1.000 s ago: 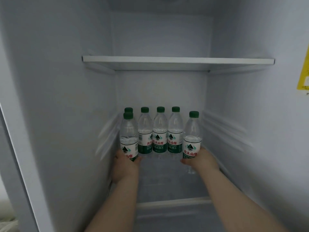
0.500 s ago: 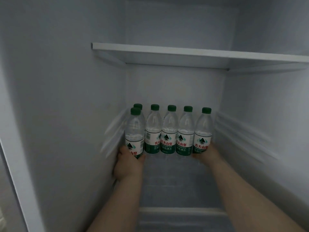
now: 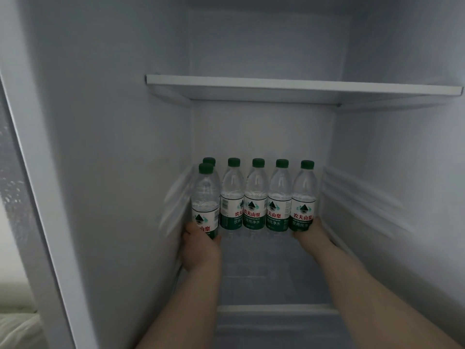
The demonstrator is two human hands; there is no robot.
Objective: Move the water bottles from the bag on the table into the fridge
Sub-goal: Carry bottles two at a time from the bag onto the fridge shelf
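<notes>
Left grip: closed round the lower part of the front-left water bottle, with the fingers over the bottom of its label and the forearm reaching in from below.
Right grip: closed round the base of the rightmost water bottle. Most of its fingers are hidden behind the bottle.
Front-left water bottle: upright, green cap on, close to the fridge's left wall. The grip hides its base, so I cannot tell whether it stands on the shelf.
Rightmost water bottle: upright, at the right end of the row, just beside its neighbour. Its base is hidden too.
Three middle water bottles: upright, side by side between the two held ones, with green-and-white labels facing out.
Rear water bottle: only its green cap shows, directly behind the front-left one.
Glass shelf: carries the row near the back wall, and its white front edge lies between the forearms.
Upper shelf: white, spanning the compartment well above the caps.
Side rails: ribs along the right wall, level with the bottles.
Door frame: pale strip at the far left.
White fabric: in the lower-left corner, outside the fridge.
</notes>
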